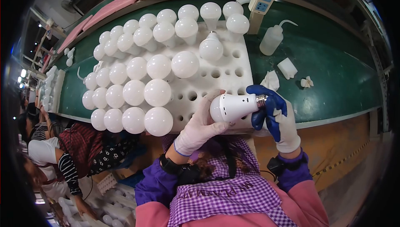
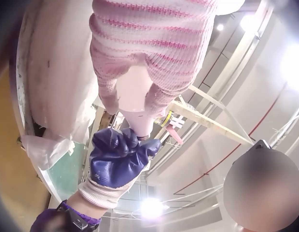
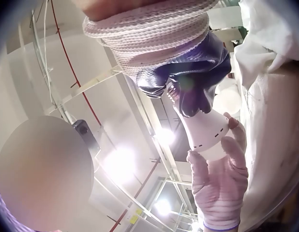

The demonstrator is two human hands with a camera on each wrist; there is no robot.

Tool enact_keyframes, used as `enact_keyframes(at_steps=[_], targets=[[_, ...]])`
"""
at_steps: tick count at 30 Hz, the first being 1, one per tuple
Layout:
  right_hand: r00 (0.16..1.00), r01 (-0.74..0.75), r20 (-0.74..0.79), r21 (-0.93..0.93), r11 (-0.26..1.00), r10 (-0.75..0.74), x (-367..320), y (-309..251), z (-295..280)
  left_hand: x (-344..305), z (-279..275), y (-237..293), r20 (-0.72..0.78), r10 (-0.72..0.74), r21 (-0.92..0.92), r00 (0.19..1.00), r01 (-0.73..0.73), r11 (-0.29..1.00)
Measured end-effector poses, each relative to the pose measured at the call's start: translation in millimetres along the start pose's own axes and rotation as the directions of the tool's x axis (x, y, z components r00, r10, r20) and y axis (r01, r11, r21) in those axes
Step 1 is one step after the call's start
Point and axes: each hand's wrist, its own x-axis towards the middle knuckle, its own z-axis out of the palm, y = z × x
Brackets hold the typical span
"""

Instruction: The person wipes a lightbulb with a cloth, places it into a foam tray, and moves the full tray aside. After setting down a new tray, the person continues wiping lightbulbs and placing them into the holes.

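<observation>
A white bulb point(image 1: 235, 108) lies sideways between the two hands, above the near edge of the foam tray point(image 1: 196, 116). The left hand point(image 1: 199, 130), in a pale glove, grips its round dome, thumb on the near side. At the metal screw base, the right hand point(image 1: 278, 116), in a blue-coated glove, pinches with curled fingers. In the left wrist view the left hand point(image 2: 149, 48) covers most of the dome, and the right hand point(image 2: 118, 162) is at the base. The right wrist view shows small dark slots on the bulb's body point(image 3: 205, 130).
Rows of white bulbs point(image 1: 158, 93) stand in the foam tray, which has bare holes on its right side. Right of it are a squeeze bottle point(image 1: 271, 39), a white block point(image 1: 287, 68) and crumpled tissue point(image 1: 271, 80). A socket post point(image 1: 261, 4) rises behind. Another person point(image 1: 68, 156) is at left.
</observation>
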Motion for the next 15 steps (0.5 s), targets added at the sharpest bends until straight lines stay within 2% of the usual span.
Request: enact_keyframes(at_steps=[4, 6, 7, 8, 9, 10, 11, 12, 13, 14, 15], targets=[[0.993, -0.122, -0.003, -0.008, 0.993, 0.122, 1, 5, -1, 5, -4, -7, -0.020, 0.028, 0.107, 0.999, -0.026, 0.994], [0.996, -0.086, 0.036, -0.020, 0.996, 0.086, 0, 8, -8, 7, 5, 0, -0.202, -0.096, -0.011, 0.975, 0.096, 0.995], [0.999, 0.032, -0.018, -0.157, 0.987, -0.035, 1, 7, -14, 7, 3, -5, -0.214, -0.039, -0.007, 0.976, 0.038, 0.999], [0.986, 0.138, -0.052, -0.297, 0.945, -0.160, 2, 8, -25, 7, 2, -4, -0.200, -0.042, -0.008, 0.979, 0.041, 0.999], [0.964, 0.115, -0.205, -0.244, 0.963, -0.168, 7, 13, -38, 6, 0, -1, -0.214, -0.042, -0.005, 0.976, 0.042, 0.999], [0.916, 0.141, -0.323, -0.300, 0.943, -0.240, 12, 19, -61, 7, 0, 0, -0.227, -0.043, -0.001, 0.973, 0.044, 0.999], [0.810, 0.143, -0.480, -0.394, 0.908, -0.336, 19, 18, -76, 9, 4, 1, -0.294, 0.019, 0.018, 0.956, -0.014, 1.000], [0.667, 0.165, -0.570, -0.516, 0.841, -0.481, 26, 20, -96, 12, 3, 1, -0.276, 0.014, 0.014, 0.961, -0.010, 1.000], [0.556, 0.004, -0.647, -0.625, 0.780, -0.521, 27, 13, -111, 12, -2, 2, -0.306, 0.020, 0.019, 0.952, -0.015, 1.000], [0.510, -0.016, -0.633, -0.684, 0.729, -0.583, 30, 20, -143, 13, -5, 2, -0.337, 0.025, 0.023, 0.941, -0.018, 1.000], [0.505, -0.126, -0.622, -0.740, 0.661, -0.599, 29, 17, -159, 14, -3, 4, -0.355, 0.014, 0.012, 0.935, -0.011, 1.000]])
